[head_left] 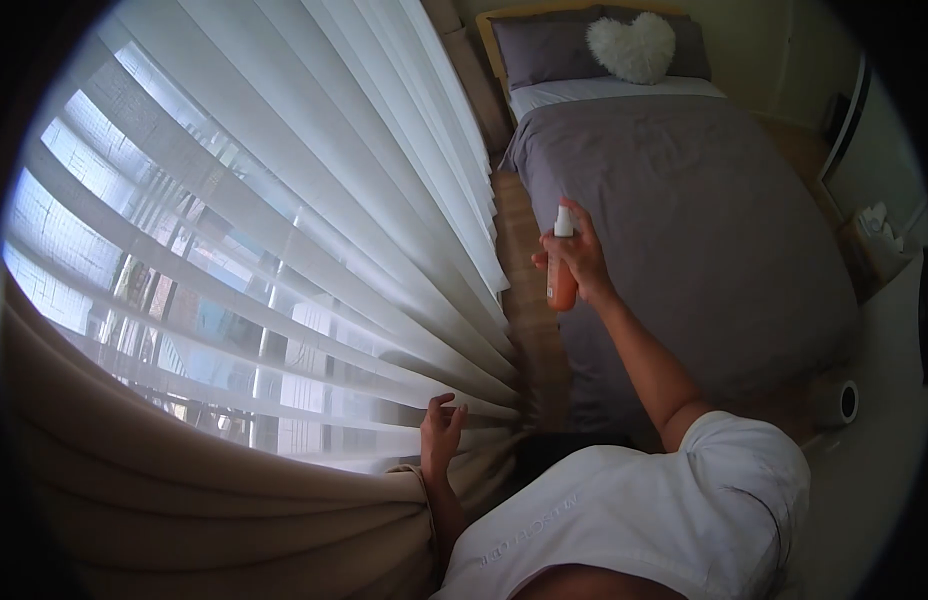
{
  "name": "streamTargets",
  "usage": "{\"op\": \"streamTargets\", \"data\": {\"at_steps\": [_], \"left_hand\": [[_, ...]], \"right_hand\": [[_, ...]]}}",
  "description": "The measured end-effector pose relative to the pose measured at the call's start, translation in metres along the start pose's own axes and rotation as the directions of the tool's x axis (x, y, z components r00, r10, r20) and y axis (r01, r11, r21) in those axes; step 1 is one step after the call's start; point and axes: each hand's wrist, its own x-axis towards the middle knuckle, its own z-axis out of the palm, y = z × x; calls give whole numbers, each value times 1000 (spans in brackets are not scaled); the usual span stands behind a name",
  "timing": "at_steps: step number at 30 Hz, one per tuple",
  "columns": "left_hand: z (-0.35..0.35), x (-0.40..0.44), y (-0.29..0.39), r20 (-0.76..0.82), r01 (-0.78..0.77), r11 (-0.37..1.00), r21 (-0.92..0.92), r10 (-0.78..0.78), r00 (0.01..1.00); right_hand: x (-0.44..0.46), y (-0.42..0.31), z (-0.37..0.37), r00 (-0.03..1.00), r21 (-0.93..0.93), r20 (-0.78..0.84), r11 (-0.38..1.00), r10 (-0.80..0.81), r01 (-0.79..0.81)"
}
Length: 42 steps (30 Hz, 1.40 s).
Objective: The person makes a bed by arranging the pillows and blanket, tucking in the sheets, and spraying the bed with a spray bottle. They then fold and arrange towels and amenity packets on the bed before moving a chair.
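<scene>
My right hand (581, 255) is wrapped round an orange spray bottle (561, 283) with a white top, held upright over the near side of the bed, with a finger on the nozzle. My left hand (443, 428) is raised beside the lower part of the sheer white curtain (384, 270), its fingers apart and slightly curled, and nothing shows in it. Just below my left hand, the beige curtain (284, 510) lies against my forearm.
A bed with a grey cover (704, 230) fills the right side, with grey pillows (544, 50) and a white heart-shaped cushion (632, 47) at its head. Wooden floor (536, 310) runs between bed and curtain. A round white-rimmed object (847, 402) is at the lower right.
</scene>
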Motion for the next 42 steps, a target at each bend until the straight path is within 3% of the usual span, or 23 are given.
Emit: {"op": "streamTargets", "data": {"at_steps": [2,3,5,6,8,9,11,12,14,15,16,18,19,22,23,27,31,33,34,36,39,40,42], "left_hand": [[-10,3,2,19,-15,999,46,14,1000],[-10,0,6,53,-1,1000,21,0,999],[-21,9,-13,155,47,991,-125,-27,988],[-18,9,-6,156,48,991,-126,-28,987],[-16,6,15,294,116,974,-192,-55,954],[-14,9,22,292,115,975,-192,-55,955],[-8,21,32,376,181,926,-331,-46,925],[-3,31,37,384,191,925,-330,-53,922],[10,57,45,354,316,840,-442,-161,921],[15,82,48,380,301,836,-459,-122,917],[22,106,44,399,317,837,-446,-132,908],[40,166,40,340,206,891,-405,-63,938],[45,195,53,342,227,888,-401,-85,936],[53,288,82,356,189,904,-384,-43,933],[54,314,90,384,204,906,-372,-50,922],[74,411,113,389,145,921,-362,7,921],[112,521,137,431,92,914,-395,96,897],[140,578,140,450,76,925,-372,108,886],[156,599,145,451,54,931,-361,124,884],[192,668,147,462,-39,970,-240,150,874],[254,787,152,511,-112,980,-166,183,840],[280,831,149,535,-144,986,-84,166,828],[326,915,114,593,-189,982,-4,155,790]], "right_hand": [[35,15,1,997,-55,-33,996,-69,67],[57,13,-1,991,-107,-43,987,-127,122],[110,28,24,951,-392,-20,878,-308,276],[136,27,27,952,-393,-20,878,-307,274],[186,30,31,879,-633,-56,698,-473,335],[210,31,32,879,-631,-55,699,-473,336],[255,31,38,728,-725,-158,579,-668,373],[278,33,38,731,-730,-163,579,-663,363],[319,36,31,620,-718,-272,584,-736,379],[339,38,26,648,-670,-299,638,-701,380],[362,44,20,638,-681,-307,631,-706,370],[400,58,4,624,-719,-253,575,-739,390],[415,62,-7,501,-810,-167,408,-849,421],[443,62,-72,553,-817,-240,474,-798,329],[448,61,-103,600,-748,-396,623,-695,227],[422,31,-216,301,-791,-604,600,-738,-118],[402,9,-266,204,-736,-675,631,-709,-244],[391,4,-253,290,-709,-701,677,-651,-197],[382,2,-250,278,-710,-702,675,-656,-202],[386,5,-248,431,-797,-601,548,-673,-255],[405,26,-240,494,-717,-680,632,-542,-294],[412,35,-233,471,-711,-691,632,-548,-309],[432,54,-213,532,-703,-692,624,-487,-342]]}}
